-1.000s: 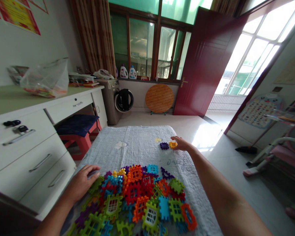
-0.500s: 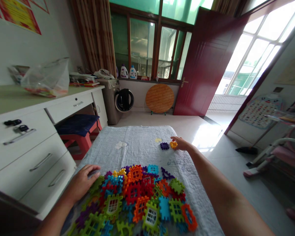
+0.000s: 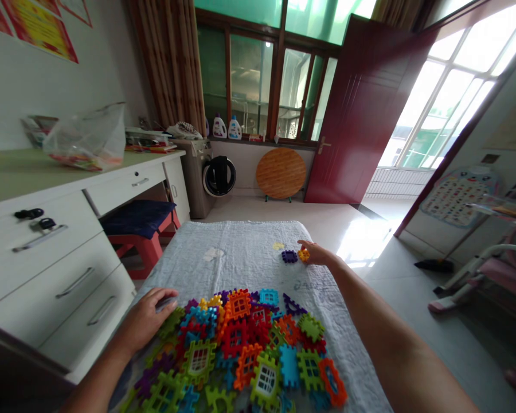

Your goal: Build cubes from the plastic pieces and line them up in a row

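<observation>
At the far right part of the cloth, my right hand (image 3: pixel 318 254) has its fingers closed on a yellow building piece (image 3: pixel 303 255). Just left of it lies a flat dark purple building piece (image 3: pixel 289 256) with a toothed edge. My left hand (image 3: pixel 148 318) rests at the left side of a pile of interlocking building pieces (image 3: pixel 236 338), thumb and fingers apart, with nothing visibly held. The pile mixes orange, red, green, blue and purple pieces, several with window grids. Pieces low in the heap are partly covered by others.
A pale blue-grey cloth (image 3: pixel 241 252) covers the surface under the pieces. To the left stand a white desk (image 3: pixel 146 172) and a red stool (image 3: pixel 148 246) with a dark cushion. A washing machine (image 3: pixel 198 178) and a round wooden tabletop (image 3: pixel 281 172) are beyond.
The camera view has shifted slightly. Both hands keep nearly the same places, and the yellow piece stays in my right fingers beside the purple one.
</observation>
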`<action>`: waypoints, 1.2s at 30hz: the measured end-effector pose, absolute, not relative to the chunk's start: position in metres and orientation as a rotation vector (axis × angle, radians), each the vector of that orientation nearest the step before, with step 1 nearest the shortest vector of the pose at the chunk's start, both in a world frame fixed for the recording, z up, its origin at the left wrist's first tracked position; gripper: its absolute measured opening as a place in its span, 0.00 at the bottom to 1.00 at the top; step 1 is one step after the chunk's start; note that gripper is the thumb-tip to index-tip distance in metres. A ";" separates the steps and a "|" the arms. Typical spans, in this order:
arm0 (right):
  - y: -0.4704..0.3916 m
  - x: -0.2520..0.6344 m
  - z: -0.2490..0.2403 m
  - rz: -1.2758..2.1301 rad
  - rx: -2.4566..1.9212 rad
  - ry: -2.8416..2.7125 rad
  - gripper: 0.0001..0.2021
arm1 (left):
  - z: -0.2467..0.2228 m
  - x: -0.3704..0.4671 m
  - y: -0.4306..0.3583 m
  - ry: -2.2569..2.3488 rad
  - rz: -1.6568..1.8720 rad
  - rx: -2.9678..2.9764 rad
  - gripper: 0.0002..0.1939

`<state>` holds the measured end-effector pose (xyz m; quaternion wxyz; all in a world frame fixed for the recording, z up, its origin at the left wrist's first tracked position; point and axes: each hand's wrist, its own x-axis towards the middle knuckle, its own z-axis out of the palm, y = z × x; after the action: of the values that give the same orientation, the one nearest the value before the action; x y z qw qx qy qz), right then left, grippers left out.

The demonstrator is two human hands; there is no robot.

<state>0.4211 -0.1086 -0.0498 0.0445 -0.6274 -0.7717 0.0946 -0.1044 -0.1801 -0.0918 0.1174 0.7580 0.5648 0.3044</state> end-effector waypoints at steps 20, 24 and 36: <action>-0.106 0.353 -0.035 0.299 -1.938 -2.427 0.38 | -0.086 -0.100 -0.183 1.655 0.878 2.180 0.17; -0.114 0.352 -0.030 0.275 -1.917 -2.388 0.38 | -0.083 -0.099 -0.183 1.662 0.854 2.170 0.17; -0.204 0.303 -0.023 0.547 -1.271 -2.532 0.25 | -0.082 -0.096 -0.185 1.670 0.870 2.194 0.15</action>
<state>0.3034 -0.2040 -0.0227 0.1276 -0.4370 -0.8703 0.1879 -0.0959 -0.1852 -0.0819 0.1250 0.7529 0.5731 0.2985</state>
